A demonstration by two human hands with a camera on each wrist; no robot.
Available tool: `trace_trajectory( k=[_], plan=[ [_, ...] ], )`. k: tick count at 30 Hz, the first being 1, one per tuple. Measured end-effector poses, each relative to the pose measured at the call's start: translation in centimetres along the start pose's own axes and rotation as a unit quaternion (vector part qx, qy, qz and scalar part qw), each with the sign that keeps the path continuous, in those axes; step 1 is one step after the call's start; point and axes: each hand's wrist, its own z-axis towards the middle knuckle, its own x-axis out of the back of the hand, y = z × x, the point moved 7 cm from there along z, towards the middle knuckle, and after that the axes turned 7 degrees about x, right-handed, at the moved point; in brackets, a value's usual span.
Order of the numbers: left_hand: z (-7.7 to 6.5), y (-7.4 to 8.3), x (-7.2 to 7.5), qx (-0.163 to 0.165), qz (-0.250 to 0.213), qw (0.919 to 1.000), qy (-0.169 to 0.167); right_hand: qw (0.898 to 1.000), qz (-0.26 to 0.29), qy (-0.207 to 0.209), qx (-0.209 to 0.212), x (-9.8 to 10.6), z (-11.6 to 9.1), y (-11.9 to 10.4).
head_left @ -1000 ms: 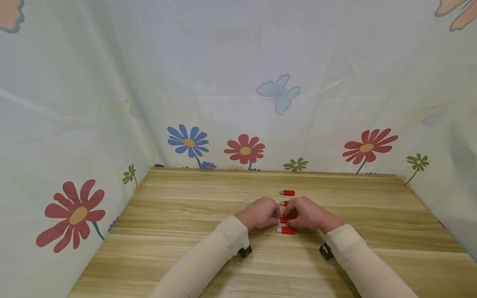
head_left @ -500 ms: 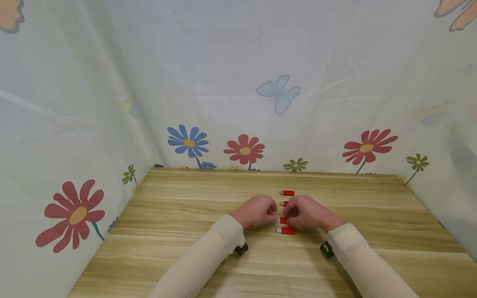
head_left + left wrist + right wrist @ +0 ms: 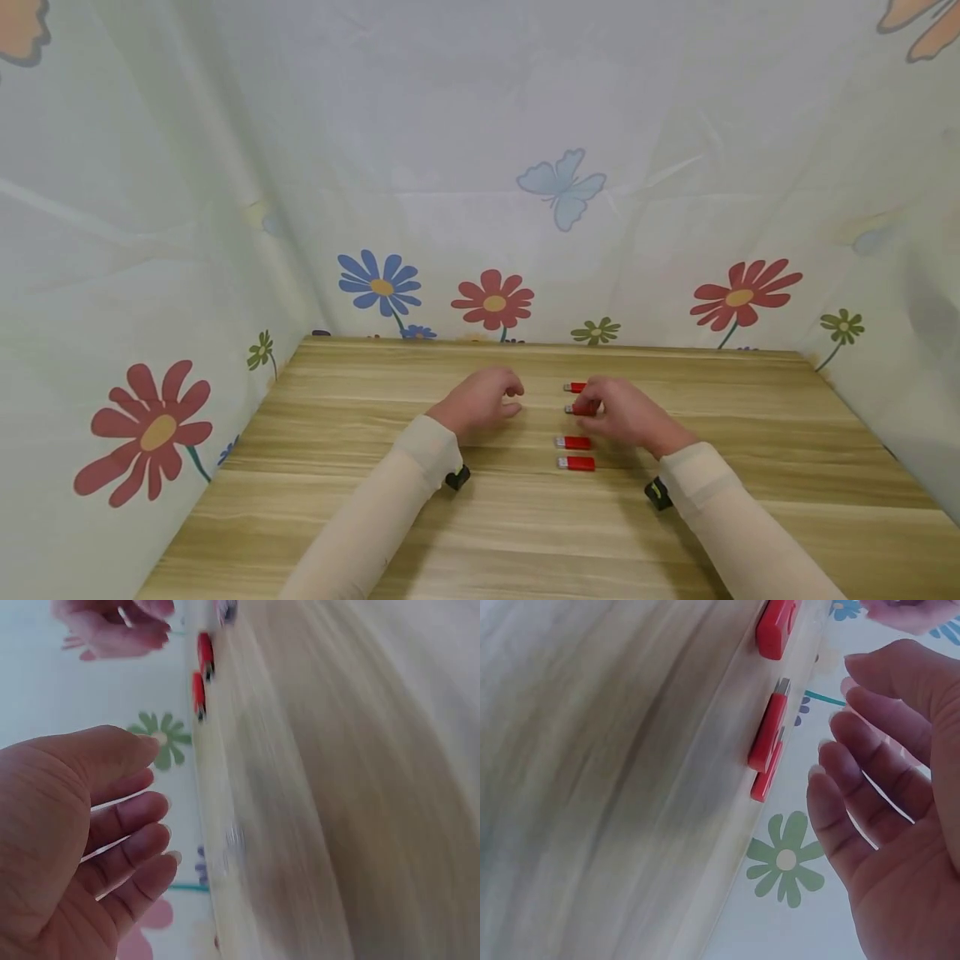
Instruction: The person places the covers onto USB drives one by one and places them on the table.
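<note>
Several red USB sticks lie in a column on the wooden table, their metal plugs bared and pointing left. The nearest stick (image 3: pixel 576 463) and the one behind it (image 3: pixel 573 443) show fully. My right hand (image 3: pixel 630 415) hovers by the third stick (image 3: pixel 576 409) and partly covers the farthest stick (image 3: pixel 574 387). In the right wrist view its fingers are loosely bent, apart from a stick (image 3: pixel 768 735). My left hand (image 3: pixel 480 402) is off to the left, fingers relaxed and holding nothing. A small clear piece (image 3: pixel 235 838), perhaps a cap, shows blurred in the left wrist view.
The wooden table (image 3: pixel 337 467) ends at a pale curtain (image 3: pixel 420 200) printed with flowers and butterflies, at the back and both sides. Dark camera mounts (image 3: pixel 457 477) hang under both wrists.
My left hand has moved left and away from the sticks, toward where small clear pieces lay. My right hand has moved slightly back, uncovering the second-nearest stick.
</note>
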Motion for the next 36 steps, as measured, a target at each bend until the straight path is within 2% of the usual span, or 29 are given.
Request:
trace_trajectory(
  k=[3, 7, 14, 19, 31, 36],
  plan=[
    [0.1, -1.0, 0.3, 0.003, 0.031, 0.9995, 0.003, 1.000, -0.018, 0.002, 0.000, 0.1, 0.1, 0.1],
    [-0.1, -1.7, 0.7, -0.005, 0.049, 0.9988, -0.001, 0.999, -0.038, -0.001, 0.000, 0.0, 0.4, 0.4],
    [0.1, -1.8, 0.6, -0.045, 0.062, 0.9970, 0.004, 0.998, -0.062, -0.024, -0.008, -0.4, 0.9, 1.3],
    [0.3, -1.6, 0.2, -0.057, 0.066, 0.9962, 0.001, 0.998, -0.057, -0.035, -0.020, -0.6, 1.0, 1.9],
    [0.9, -1.8, -0.6, -0.025, 0.086, 0.9960, -0.008, 0.997, -0.062, -0.048, -0.012, -1.2, 1.6, 2.1],
    [1.0, -2.0, -0.7, -0.013, 0.085, 0.9962, -0.014, 0.996, -0.053, -0.057, -0.033, -1.4, 1.9, 2.6]
  ],
)
